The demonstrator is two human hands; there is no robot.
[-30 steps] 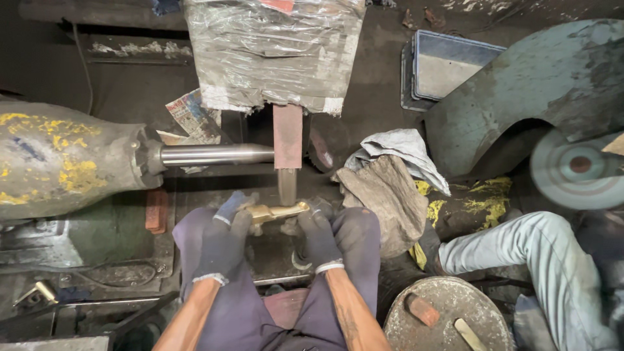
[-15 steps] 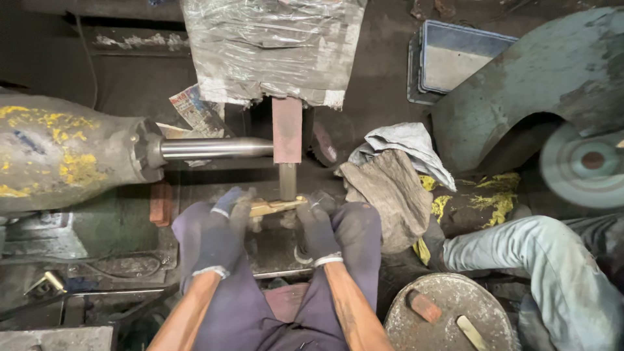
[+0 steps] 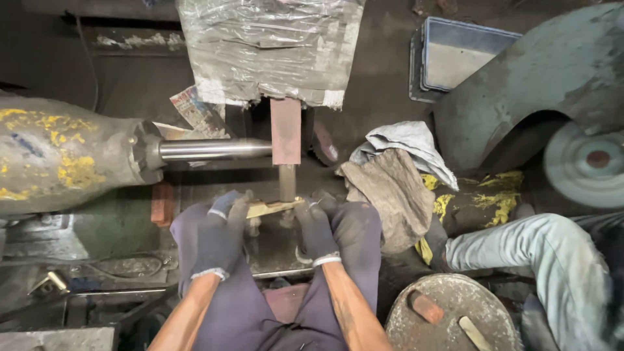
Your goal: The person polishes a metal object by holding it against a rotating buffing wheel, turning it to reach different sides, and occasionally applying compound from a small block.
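Observation:
Both my hands wear dark gloves and hold a small brass-coloured piece [image 3: 272, 208] between them, just above my knees. My left hand [image 3: 220, 234] grips its left end and my right hand [image 3: 316, 229] its right end. The piece is pressed against the lower edge of a narrow spinning belt or wheel [image 3: 286, 140] that sits on a steel shaft [image 3: 214, 149]. The shaft comes out of a large grey motor housing [image 3: 62, 156] smeared with yellow on the left.
A plastic-wrapped hood [image 3: 270, 49] covers the wheel from above. Rags [image 3: 396, 175] lie to the right. Another person's leg in light trousers [image 3: 520, 250] reaches in at lower right, beside a round metal lid [image 3: 448, 315]. A blue tray [image 3: 461, 58] stands at the back.
My hands have kept the brass piece at the wheel, shifting it slightly. The view has tilted a little downward.

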